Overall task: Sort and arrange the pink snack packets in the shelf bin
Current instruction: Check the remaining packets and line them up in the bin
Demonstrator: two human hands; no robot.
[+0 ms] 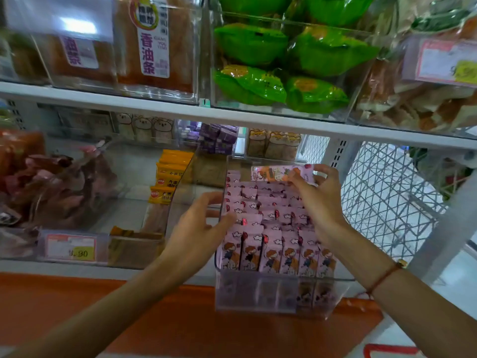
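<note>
my right hand [318, 200] pinches one pink snack packet [280, 173] above the clear bin [271, 295] (rear end); left hand [204, 223], fingers spread, touches its left wall.

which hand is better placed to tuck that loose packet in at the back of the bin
Right. The right hand already pinches the loose pink packet above the back rows; the left hand only rests at the clear bin's left wall.

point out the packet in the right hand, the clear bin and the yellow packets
pink packet [276, 173], head view, its printed face
clear bin [258, 295], head view, front wall
yellow packets [170, 174], head view, middle of the stack
</note>
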